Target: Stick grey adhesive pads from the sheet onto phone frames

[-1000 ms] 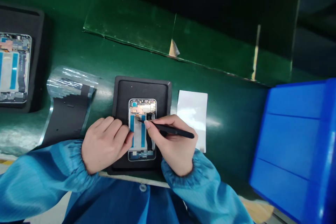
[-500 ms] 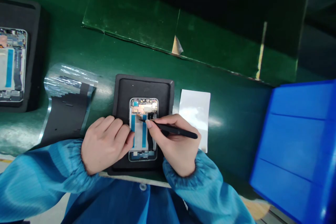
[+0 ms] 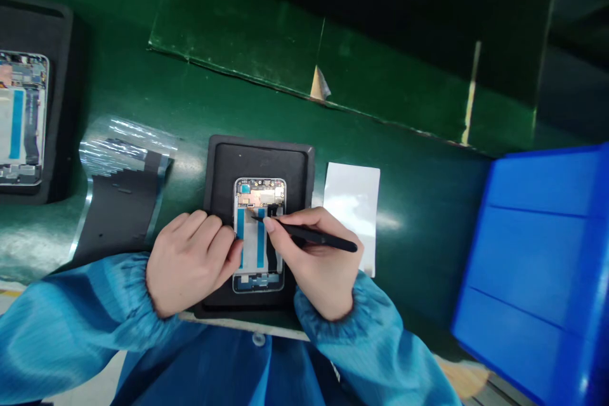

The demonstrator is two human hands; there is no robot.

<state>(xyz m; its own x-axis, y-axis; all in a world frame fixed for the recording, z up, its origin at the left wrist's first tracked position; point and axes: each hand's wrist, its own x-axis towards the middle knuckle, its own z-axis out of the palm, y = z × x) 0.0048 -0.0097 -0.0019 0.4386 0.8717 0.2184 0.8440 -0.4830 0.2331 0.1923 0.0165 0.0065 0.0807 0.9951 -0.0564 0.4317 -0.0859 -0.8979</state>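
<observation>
My right hand [image 3: 328,263] pinches a slim black tool [image 3: 314,236] between thumb and fingers, its handle slanting down toward the right of the frame. My left hand [image 3: 193,263] is curled, thumb at the left edge of the opened phone [image 3: 261,247]; I cannot tell whether it presses or holds anything inside the curl. The phone lies in the black tray [image 3: 259,158], lower middle of the frame.

The tool's tip points just below the circuit board [image 3: 261,196], over the pale area between the blue strips; whether it touches, I can't make out. To work well here, I judge a light pinch near the tip best, with small finger movements rather than a push from the wrist. The left thumb should brace the frame without covering the parts. A slip could scratch the board or snag the dark ribbon [image 3: 272,257].
</observation>
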